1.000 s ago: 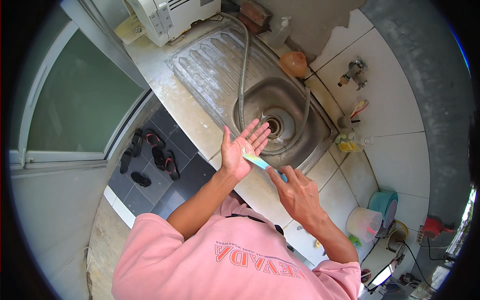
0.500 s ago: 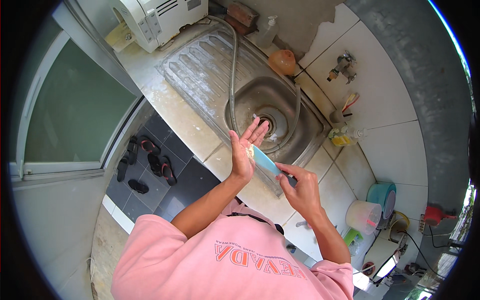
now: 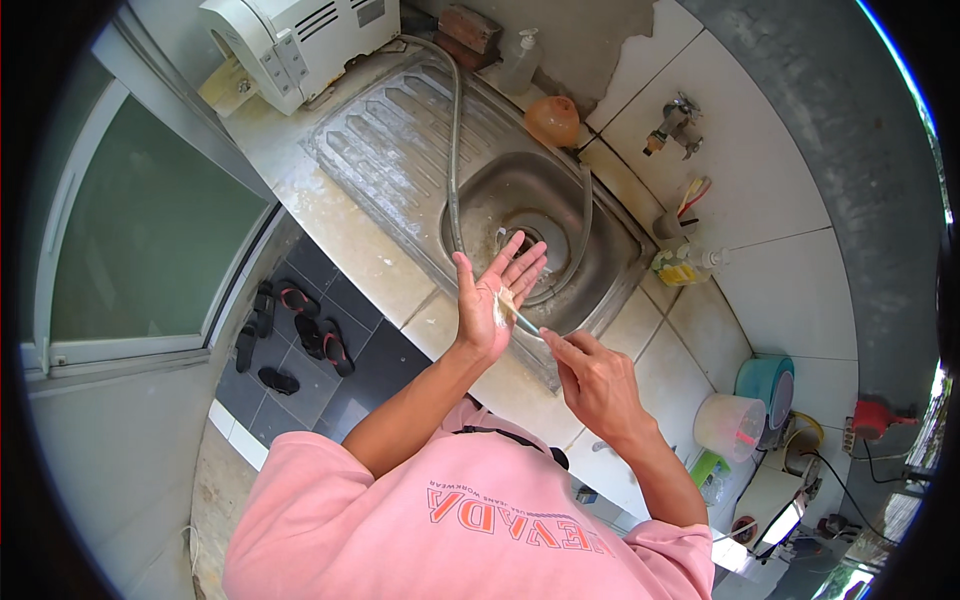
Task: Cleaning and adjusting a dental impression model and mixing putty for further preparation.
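My left hand is held up over the front edge of the steel sink, fingers spread and the palm turned toward my right hand. A pale smear lies on that palm. My right hand pinches a thin light-blue stick-like tool, and the tool's tip touches the left palm. Most of the tool is hidden between the two hands, so I cannot tell what kind it is. Behind the fingers lies the sink's round drain.
A grey hose runs across the ribbed drainboard into the basin. At the back stand an orange bowl, a soap bottle, a wall tap and a white appliance. Sandals lie on the dark floor at left; buckets are at right.
The tool sits closer to the left palm and shows less of its length than before. Both hands stay together over the sink's front edge.
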The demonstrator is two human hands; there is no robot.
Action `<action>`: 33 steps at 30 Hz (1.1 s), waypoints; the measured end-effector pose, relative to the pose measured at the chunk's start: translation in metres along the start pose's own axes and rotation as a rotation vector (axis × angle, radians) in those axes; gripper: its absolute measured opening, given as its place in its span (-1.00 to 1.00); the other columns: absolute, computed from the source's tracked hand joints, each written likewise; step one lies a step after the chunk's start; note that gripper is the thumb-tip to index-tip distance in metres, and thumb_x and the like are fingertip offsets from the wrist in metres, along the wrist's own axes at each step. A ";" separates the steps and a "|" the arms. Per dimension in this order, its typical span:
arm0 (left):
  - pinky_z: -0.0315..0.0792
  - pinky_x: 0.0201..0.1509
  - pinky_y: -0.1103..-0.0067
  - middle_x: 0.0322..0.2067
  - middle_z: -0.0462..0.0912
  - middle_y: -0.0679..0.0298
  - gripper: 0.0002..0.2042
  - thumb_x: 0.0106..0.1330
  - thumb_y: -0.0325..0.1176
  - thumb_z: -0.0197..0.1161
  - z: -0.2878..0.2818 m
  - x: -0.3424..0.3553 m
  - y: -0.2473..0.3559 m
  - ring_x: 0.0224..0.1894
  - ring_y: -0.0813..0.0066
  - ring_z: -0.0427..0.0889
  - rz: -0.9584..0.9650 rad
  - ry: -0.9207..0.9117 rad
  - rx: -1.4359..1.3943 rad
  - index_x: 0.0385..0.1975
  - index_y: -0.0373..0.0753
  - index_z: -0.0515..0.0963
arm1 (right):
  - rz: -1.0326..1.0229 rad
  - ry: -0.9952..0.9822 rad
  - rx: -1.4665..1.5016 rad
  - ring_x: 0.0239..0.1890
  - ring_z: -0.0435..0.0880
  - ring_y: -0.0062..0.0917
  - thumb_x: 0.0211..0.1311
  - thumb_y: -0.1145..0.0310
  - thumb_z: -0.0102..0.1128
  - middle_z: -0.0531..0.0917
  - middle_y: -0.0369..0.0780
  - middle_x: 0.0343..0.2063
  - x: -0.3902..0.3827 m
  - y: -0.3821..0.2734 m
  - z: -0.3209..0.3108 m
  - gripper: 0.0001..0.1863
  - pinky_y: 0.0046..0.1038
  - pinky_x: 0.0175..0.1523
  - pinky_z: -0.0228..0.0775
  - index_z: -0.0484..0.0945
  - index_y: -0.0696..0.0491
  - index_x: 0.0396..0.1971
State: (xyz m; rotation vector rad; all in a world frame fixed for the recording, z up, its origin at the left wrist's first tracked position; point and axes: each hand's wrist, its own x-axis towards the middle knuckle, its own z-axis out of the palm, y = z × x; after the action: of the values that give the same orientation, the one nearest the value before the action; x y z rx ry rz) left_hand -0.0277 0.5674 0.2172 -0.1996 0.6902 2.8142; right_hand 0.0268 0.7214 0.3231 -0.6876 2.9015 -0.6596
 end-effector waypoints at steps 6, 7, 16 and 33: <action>-0.35 0.51 0.33 0.39 0.15 0.04 -0.04 0.26 0.49 -0.61 -0.008 0.004 -0.014 0.47 0.20 0.04 0.191 -0.051 0.395 0.46 -0.20 -0.07 | 0.348 -0.090 0.751 -0.66 0.45 -0.63 0.23 0.54 0.14 0.66 -0.24 -0.52 -0.007 0.025 0.011 -0.68 -0.56 -0.58 0.22 0.63 0.12 -0.02; -0.36 0.51 0.33 0.41 0.11 0.04 -0.04 0.25 0.50 -0.62 -0.008 0.004 -0.014 0.47 0.20 0.02 0.207 -0.067 0.399 0.46 -0.19 -0.09 | 0.634 -0.170 1.036 -0.68 0.35 -0.74 0.27 0.52 0.14 0.66 -0.27 -0.54 -0.008 0.026 0.010 -0.69 -0.66 -0.61 0.13 0.61 0.16 0.01; -0.29 0.51 0.32 0.40 0.11 0.00 -0.12 0.34 0.42 -0.52 -0.034 -0.009 -0.003 0.46 0.17 0.05 0.179 0.071 0.279 0.46 -0.19 -0.07 | 0.607 0.266 0.664 -0.57 0.53 -0.54 0.32 0.48 0.02 0.69 -0.15 -0.39 -0.005 0.118 0.083 -0.67 -0.53 -0.46 0.33 0.60 0.11 0.03; -0.20 0.50 0.33 0.38 0.18 0.07 -0.18 0.38 0.36 -0.45 -0.047 -0.054 0.037 0.44 0.21 0.11 0.173 0.269 0.232 0.42 -0.18 0.06 | 0.391 0.326 -0.081 -0.34 0.67 -0.19 0.28 0.50 -0.01 0.61 0.00 -0.21 0.051 0.184 0.160 -0.62 -0.22 -0.25 0.51 0.52 0.12 0.09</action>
State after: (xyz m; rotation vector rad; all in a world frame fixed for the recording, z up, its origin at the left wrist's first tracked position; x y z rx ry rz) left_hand 0.0182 0.5029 0.2027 -0.5052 1.1357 2.8642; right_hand -0.0653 0.7847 0.0998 -0.0037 3.2317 -0.6555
